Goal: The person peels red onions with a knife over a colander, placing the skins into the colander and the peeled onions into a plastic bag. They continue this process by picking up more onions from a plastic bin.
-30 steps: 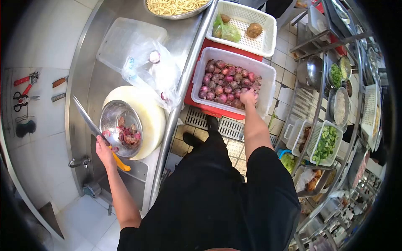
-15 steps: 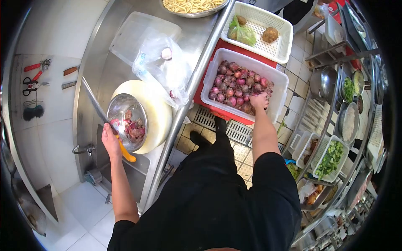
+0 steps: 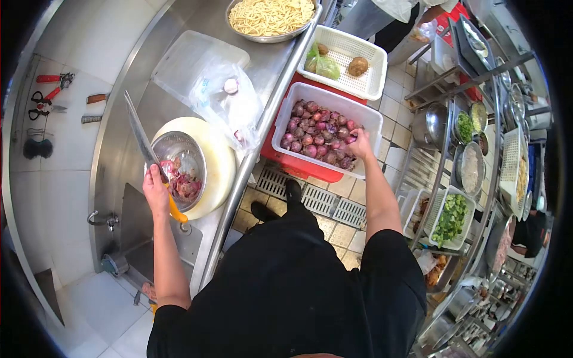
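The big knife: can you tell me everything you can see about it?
The knife has a long, grey blade that looks like metal and narrows to a point, and a yellow-orange handle that looks like plastic. The left hand holds it near where blade and handle meet. It slants beside the rim of the metal bowl, tip pointing away from the person. I can't tell whether it touches the bowl.
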Demonstrator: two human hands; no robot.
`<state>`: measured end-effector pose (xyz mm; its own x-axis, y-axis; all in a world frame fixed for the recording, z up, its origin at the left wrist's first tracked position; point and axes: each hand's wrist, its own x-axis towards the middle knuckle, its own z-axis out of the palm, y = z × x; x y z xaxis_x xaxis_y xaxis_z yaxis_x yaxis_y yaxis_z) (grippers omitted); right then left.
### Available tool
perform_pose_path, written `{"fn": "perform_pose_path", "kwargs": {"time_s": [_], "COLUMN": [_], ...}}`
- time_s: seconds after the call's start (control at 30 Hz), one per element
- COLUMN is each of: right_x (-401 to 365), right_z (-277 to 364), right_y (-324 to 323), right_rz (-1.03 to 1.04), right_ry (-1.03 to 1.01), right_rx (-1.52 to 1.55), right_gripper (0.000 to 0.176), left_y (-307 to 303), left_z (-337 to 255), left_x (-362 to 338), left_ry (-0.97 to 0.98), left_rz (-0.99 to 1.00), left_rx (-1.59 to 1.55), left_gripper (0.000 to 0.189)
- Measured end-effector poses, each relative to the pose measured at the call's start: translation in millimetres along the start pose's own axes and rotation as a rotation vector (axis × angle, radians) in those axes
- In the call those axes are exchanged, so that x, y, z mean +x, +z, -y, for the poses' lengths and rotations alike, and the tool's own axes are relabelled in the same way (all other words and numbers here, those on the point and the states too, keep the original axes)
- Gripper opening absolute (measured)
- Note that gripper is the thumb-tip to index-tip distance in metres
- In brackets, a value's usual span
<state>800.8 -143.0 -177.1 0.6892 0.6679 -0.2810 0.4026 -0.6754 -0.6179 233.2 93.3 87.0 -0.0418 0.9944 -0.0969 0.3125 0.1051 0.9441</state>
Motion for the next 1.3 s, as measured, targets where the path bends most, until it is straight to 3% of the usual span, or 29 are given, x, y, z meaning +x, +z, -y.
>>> {"fn": "perform_pose_path", "kwargs": {"time_s": [0.03, 0.07, 0.17, 0.3, 0.37, 0.4, 0.5, 0.53, 0.63, 0.67, 0.77, 0.8, 0.83, 0.9, 0.93, 0.97, 1.03, 1.13, 1.27, 1.3], "right_x": [2.5, 9.4, 17.4, -3.5, 7.7, 2.2, -9.0, -9.0, -14.9, -20.8, -6.4, -6.9, -7.8, -14.7, -6.3, -15.4, 7.2, -25.5, -21.3, -14.5], "right_z": [1.2, 0.7, -3.9, 35.5, 17.8, 21.2, 28.6, 26.4, 27.1, 31.5, 4.3, -0.3, -3.6, -2.9, -1.7, -0.6, -48.8, 5.7, 48.7, 49.9], "right_y": [-5.3, -11.1, -6.2, -34.3, -21.4, -14.5, -6.7, 8.7, 15.5, 19.1, 52.8, 69.4, 68.8, 70.2, 58.1, 60.1, 101.1, 51.9, 21.5, 32.0], "right_rz": [0.012, 0.131, 0.134, 0.259, 0.297, 0.209, 0.275, 0.173, 0.273, 0.158, 0.154, 0.099, 0.302, 0.254, 0.62, 0.522, 0.204, 0.125, 0.423, 0.5], "right_ry": [0.021, -0.048, -0.299, 0.204, 0.291, 0.315, 0.367, 0.379, 0.442, 0.543, 0.519, 0.459, 0.368, 0.482, 0.427, 0.379, 0.244, 0.372, 0.49, 0.286], "right_rx": [-0.037, -0.025, 0.053, 0.676, 0.925, 1.007, 1.242, 1.153, 1.026, 1.092, 0.787, 0.295, -0.206, 0.105, 0.218, 0.318, 0.642, 1.001, 1.309, 1.22], "right_gripper": [0.067, 0.069, 0.067, 0.062, 0.058, 0.041, 0.027, 0.019, 0.043, 0.083, 0.114, 0.128, 0.134, 0.113, 0.071, 0.038, 0.036, 0.018, 0.02, 0.021], "left_y": [1.3, 1.8, 1.5, -1.4, -0.8, -2.3, -5.0, -4.4, -2.0, -1.9, -5.6, -8.3, -7.5, -5.8, -6.9, -8.3, -10.7, -20.2, -26.5, -25.0], "left_z": [-1.5, -2.1, -1.2, -1.3, -2.7, -0.7, 5.7, 5.3, 3.1, 2.1, 5.1, 9.2, 6.3, -2.9, -7.3, -11.7, -19.7, -8.0, 11.9, 9.5], "left_x": [-0.6, -0.4, -1.7, -6.5, -10.0, -11.0, -12.4, -13.4, -15.8, -15.8, -9.4, -5.8, -5.9, -7.7, -8.2, -9.0, -12.6, -5.1, 1.5, -1.4], "left_ry": [-0.012, 0.002, 0.021, -0.012, -0.022, -0.015, -0.025, -0.049, -0.052, -0.04, -0.018, -0.014, -0.021, -0.033, -0.016, -0.009, 0.004, 0.029, 0.1, 0.095], "left_rz": [0.019, 0.033, 0.077, 0.109, 0.123, 0.12, 0.112, 0.104, 0.13, 0.144, 0.154, 0.159, 0.138, 0.097, 0.104, 0.113, 0.13, 0.095, 0.079, 0.087], "left_rx": [-0.018, -0.019, -0.02, -0.024, -0.049, -0.05, -0.049, -0.05, -0.045, -0.043, 0.02, 0.025, 0.018, 0.0, 0.009, -0.007, -0.039, 0.033, 0.059, 0.053], "left_gripper": [0.036, 0.035, 0.034, 0.036, 0.036, 0.037, 0.035, 0.034, 0.034, 0.034, 0.034, 0.034, 0.034, 0.034, 0.035, 0.035, 0.036, 0.038, 0.041, 0.041]}}
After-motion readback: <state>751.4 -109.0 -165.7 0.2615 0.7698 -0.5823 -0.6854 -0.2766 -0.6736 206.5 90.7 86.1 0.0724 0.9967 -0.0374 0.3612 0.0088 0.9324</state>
